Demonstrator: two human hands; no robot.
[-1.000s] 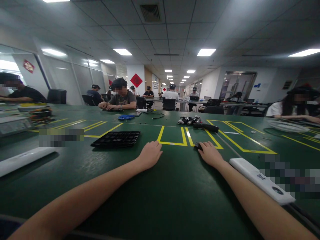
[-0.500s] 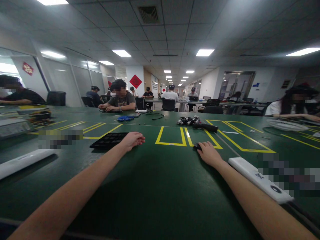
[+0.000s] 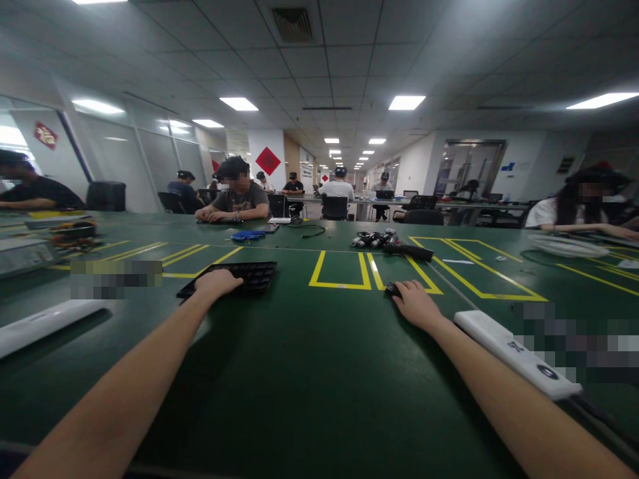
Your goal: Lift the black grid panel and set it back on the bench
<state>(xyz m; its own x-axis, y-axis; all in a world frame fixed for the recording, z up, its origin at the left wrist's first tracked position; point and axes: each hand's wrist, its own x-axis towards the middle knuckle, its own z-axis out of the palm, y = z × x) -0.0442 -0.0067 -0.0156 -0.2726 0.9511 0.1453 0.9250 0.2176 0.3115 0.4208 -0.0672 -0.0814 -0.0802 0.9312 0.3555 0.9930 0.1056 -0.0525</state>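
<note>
My left hand (image 3: pixel 218 283) is over a black compartment tray (image 3: pixel 262 276) on the green table, its fingers curled together and pointing right. It hides part of the tray's near side, and whatever its fingers may hold cannot be made out. Further right, my right hand (image 3: pixel 415 301) curls its fingers around a small black object (image 3: pixel 392 289) on the tabletop. Most of that object is under the fingers, so its kind is unclear. It lies at the near edge of a yellow tape outline (image 3: pixel 377 271).
White power strips lie at right (image 3: pixel 516 352) and left (image 3: pixel 54 326). Beyond my hands are a bundle of dark cables (image 3: pixel 372 239), a black rod-like piece (image 3: pixel 408 251) and a blue item (image 3: pixel 248 235). Across the table a person (image 3: pixel 234 193) sits; others sit at both sides.
My left hand has moved left, from the tray's right end to over its middle, uncovering the right end. My right hand stays on the small black object. The view has shifted slightly.
</note>
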